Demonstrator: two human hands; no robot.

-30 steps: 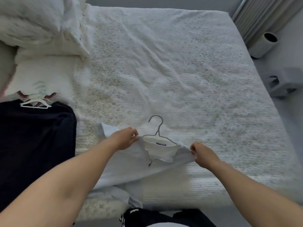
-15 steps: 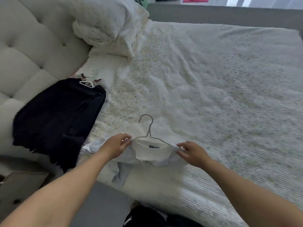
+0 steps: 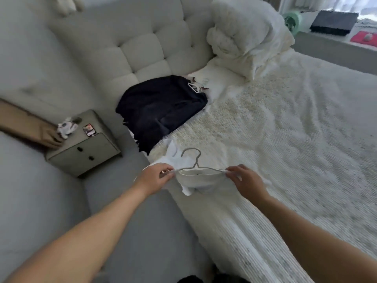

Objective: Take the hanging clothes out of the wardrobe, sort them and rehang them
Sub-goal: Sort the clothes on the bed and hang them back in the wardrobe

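A white garment on a thin grey wire hanger is held over the near left edge of the bed. My left hand pinches the garment's left shoulder at the hanger's end. At the right shoulder, my right hand pinches the other end. The hanger's hook points away from me. A pile of dark navy clothes with a white hanger on top lies farther back on the bed, against the headboard.
A tufted beige headboard runs along the left. White pillows are piled at the far corner. A grey bedside cabinet stands on the floor left of the bed, with a phone and crumpled cloth on top; another person's hand rests there.
The view has swung left, bringing the headboard, bedside cabinet and another person's hand into sight. Both my hands have kept hold of the white garment, which is now bunched shorter at the bed's edge.
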